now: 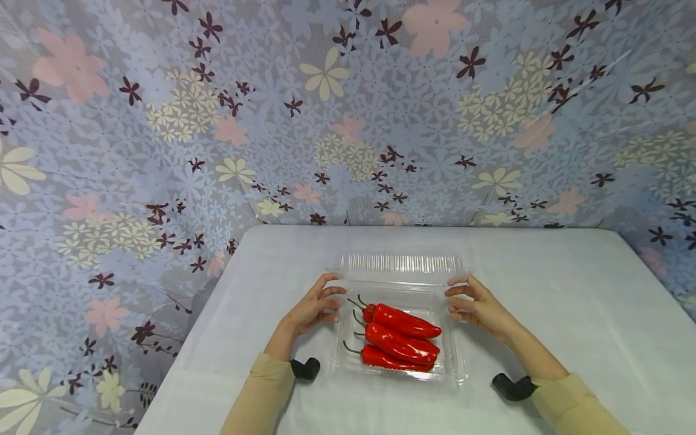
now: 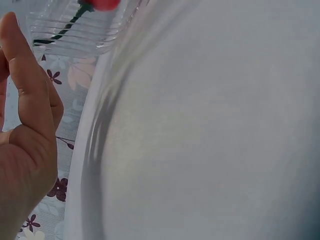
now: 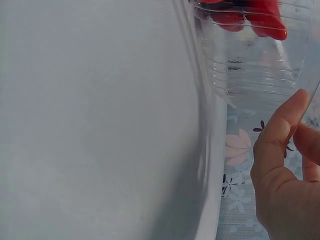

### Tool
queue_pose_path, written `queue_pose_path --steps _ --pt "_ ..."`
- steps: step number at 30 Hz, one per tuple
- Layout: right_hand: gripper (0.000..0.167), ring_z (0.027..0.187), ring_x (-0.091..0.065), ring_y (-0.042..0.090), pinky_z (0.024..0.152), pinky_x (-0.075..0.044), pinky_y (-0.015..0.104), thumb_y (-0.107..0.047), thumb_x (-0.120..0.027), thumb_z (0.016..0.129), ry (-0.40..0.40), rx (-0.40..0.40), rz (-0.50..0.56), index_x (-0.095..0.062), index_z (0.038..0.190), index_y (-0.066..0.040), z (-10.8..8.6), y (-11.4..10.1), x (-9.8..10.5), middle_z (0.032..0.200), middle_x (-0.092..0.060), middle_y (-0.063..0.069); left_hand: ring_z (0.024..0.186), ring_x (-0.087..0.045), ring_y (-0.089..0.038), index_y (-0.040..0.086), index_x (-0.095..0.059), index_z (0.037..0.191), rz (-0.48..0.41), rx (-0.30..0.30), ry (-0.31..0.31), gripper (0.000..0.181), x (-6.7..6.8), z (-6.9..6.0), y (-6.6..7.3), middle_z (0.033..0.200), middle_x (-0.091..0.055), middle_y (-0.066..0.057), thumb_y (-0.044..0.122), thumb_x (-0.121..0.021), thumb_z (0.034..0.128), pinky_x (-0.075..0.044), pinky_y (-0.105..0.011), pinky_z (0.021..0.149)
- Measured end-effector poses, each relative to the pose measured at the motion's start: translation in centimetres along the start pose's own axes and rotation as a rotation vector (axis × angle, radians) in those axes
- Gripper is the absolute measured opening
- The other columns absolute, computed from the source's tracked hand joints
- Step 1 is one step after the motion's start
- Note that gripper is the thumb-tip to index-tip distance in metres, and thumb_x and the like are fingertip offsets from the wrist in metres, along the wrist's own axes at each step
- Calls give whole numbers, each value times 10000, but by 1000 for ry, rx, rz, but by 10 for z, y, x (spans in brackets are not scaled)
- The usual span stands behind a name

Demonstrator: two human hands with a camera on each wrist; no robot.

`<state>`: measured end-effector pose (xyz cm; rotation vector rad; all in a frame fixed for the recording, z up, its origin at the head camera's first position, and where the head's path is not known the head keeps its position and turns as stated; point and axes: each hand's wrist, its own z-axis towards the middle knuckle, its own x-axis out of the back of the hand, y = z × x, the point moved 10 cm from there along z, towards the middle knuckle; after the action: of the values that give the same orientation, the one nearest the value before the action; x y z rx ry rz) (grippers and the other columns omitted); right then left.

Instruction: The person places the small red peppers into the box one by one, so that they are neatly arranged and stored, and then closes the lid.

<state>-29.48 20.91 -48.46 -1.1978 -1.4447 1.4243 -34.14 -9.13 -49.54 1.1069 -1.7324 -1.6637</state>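
Several red peppers with thin green stems lie side by side in a clear plastic clamshell box. The box's clear lid, with a ribbed edge, stands up and back along the far side. At the box's left side my left hand has its fingertips by the rim; whether they grip is unclear. On the opposite side, my right hand curls its fingers at the far right corner. In the right wrist view, a clear plastic edge runs between its thumb and fingers. Peppers show partly through the plastic in both wrist views.
A white cloth covers the table. Behind and to both sides hangs a flowered fabric. Black wrist mounts are strapped under both forearms, close above the cloth.
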Motion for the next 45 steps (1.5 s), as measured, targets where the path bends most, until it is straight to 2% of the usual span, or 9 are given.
queue_pose_path --steps 5,10,13,16,23,28,33,38,45 --pt "269 774 -555 111 646 -543 230 19 -558 906 22 16 -42 -481 1088 -163 1 -3 4 1124 -421 135 825 -515 -145 170 -393 1255 0 -32 0 430 0 0 0 1195 -445 -121 -98 -435 922 -544 -235 593" --pt "92 818 -523 113 650 -516 253 -18 -539 933 4 36 -48 -512 996 -79 2 -5 4 1066 -445 87 805 -508 -130 139 -431 1212 45 -27 4 300 2 0 -2 1093 -463 -84 -16 -470 959 -497 -207 572" --pt "69 822 -566 116 691 -546 276 -52 -511 965 -13 57 -69 -535 1009 -6 -3 -7 3 1034 -499 61 878 -517 -153 90 -436 1271 80 3 9 296 0 -6 -1 1116 -477 -95 73 -491 980 -521 -252 660" --pt "212 892 -614 123 750 -563 326 -109 -467 1002 -26 70 -144 -549 1108 54 -23 -12 0 1119 -532 104 1014 -528 -222 105 -409 1393 182 39 3 390 -6 -26 4 1205 -496 -132 176 -452 1011 -542 -337 778" --pt "358 904 -658 184 684 -577 341 -199 -479 1006 63 10 -399 -514 1300 3 -98 -11 -29 1312 -452 303 1118 -531 -352 142 -311 1489 443 102 -2 498 -43 -106 9 1319 -484 -229 325 -381 1032 -534 -406 824" --pt "378 749 -658 133 595 -560 264 -288 -574 955 256 -81 -506 -549 1288 -111 -118 -7 -41 1172 -593 172 858 -632 -234 102 -344 1469 528 4 149 474 -59 -121 9 1033 -626 -127 238 -429 1023 -561 -321 717" --pt "372 593 -636 184 513 -553 296 -243 -567 963 381 -124 -362 -475 1311 -149 -119 5 -52 854 -645 107 664 -602 -121 110 -378 1446 541 -119 370 425 -63 -117 7 815 -628 -7 206 -399 1033 -528 -244 672" --pt "354 534 -621 218 456 -545 348 -150 -466 1009 388 -52 -147 -340 1340 -132 -117 11 -68 758 -647 160 595 -547 -79 154 -457 1383 521 -155 562 360 -60 -117 5 723 -596 12 131 -401 1028 -492 -228 603" --pt "355 548 -627 205 468 -556 366 29 -389 994 353 171 -34 -315 1325 -74 -123 9 -79 720 -613 237 589 -592 -132 76 -472 1368 294 -200 607 396 -65 -125 -6 704 -609 -119 -19 -420 987 -553 -273 597"
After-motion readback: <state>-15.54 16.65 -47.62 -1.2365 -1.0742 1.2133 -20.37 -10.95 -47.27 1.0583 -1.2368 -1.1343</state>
